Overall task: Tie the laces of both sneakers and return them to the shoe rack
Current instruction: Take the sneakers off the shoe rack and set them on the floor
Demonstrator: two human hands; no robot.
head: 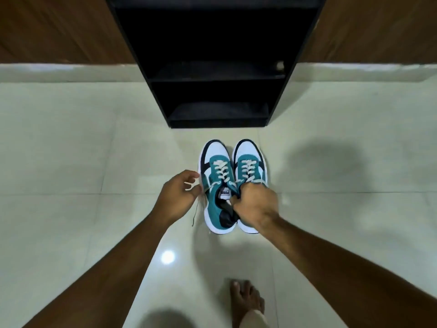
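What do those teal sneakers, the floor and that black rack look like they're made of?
Sneakers: the teal panels look matte and napped, probably suede or a look-alike; the white toes look smooth, perhaps leather or synthetic; flat woven laces.
Floor: glossy pale tile, judging by the grout lines and the reflected lamp.
Shoe rack: flat black boards, likely laminated wood, though too dark to be sure.

You see glossy, smooth floor tiles [71, 143] mirroring a lamp. The sneakers [216, 185] show matt teal suede-like panels, smooth white and navy leather-like parts, and woven cloth laces [221, 170]. The shoe rack [212, 74] looks matt black; wood-grain panelling [47, 27] flanks it.
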